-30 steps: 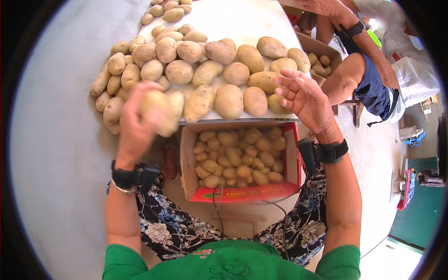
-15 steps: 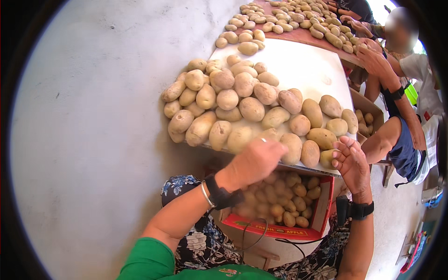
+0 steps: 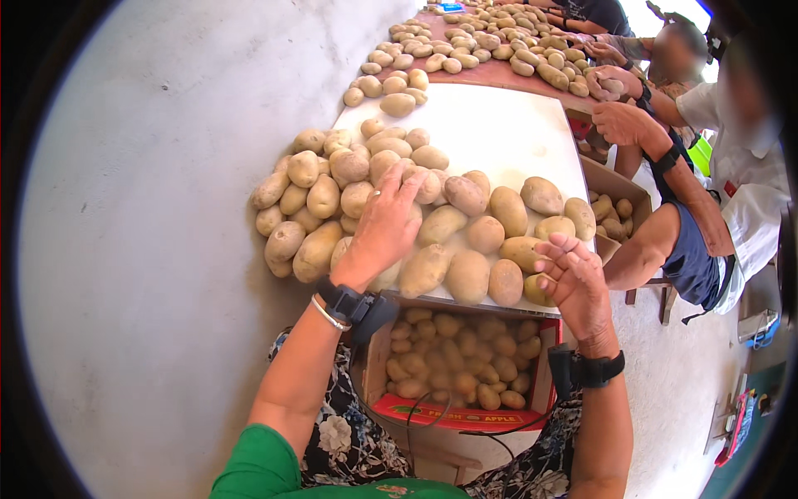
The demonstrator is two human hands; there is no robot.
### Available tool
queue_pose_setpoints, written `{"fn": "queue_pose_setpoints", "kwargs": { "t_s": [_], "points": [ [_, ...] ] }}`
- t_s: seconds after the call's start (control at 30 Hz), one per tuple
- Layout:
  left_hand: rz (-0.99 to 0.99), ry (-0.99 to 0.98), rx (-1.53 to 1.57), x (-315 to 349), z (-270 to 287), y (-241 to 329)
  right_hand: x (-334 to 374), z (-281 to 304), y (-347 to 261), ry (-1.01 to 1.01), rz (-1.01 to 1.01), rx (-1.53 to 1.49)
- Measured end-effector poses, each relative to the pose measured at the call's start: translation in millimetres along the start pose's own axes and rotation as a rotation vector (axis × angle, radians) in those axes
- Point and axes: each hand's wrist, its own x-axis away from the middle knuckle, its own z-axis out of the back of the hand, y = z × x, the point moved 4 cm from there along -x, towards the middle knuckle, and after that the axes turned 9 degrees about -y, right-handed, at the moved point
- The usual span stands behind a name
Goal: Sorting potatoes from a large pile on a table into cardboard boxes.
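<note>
Swung left hand point(image 3: 386, 223) from above the box point(image 3: 465, 415) to the potatoes point(image 3: 322, 198), shifting work there, with grip unclear and right hand point(image 3: 579, 287) empty.

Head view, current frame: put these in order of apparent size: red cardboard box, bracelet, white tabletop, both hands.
1. White tabletop
2. Red cardboard box
3. Left hand and right hand: too alike to rank
4. Bracelet

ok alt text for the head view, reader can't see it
A bare left hand reaches over a heap of pale brown oval potatoes on a flat white tabletop, the open right hand near its front edge. Below, a red cardboard box holds more potatoes; a co-worker in white sits at right.
</note>
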Motion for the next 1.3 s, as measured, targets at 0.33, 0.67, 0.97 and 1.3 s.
{"fn": "queue_pose_setpoints", "kwargs": {
  "t_s": [0.33, 0.67, 0.97, 1.3],
  "points": [
    [0.044, -0.208, 0.032, -23.2, -15.2, -20.4, -1.3, -15.6, 10.3, -0.03, -0.045, -0.065],
    [0.015, -0.196, -0.189, -26.9, -10.6, 0.4, 7.7, -7.1, 2.9, -0.016, -0.039, -0.069],
    [0.035, -0.081, 0.065, -25.6, -17.2, -0.3, 6.7, -4.2, 0.3, 0.007, -0.029, -0.017],
    [0.043, -0.327, 1.144, 34.4, -20.2, 40.1, 15.3, 18.3, -9.9, -0.02, 0.059, 0.009]
  ]
}}
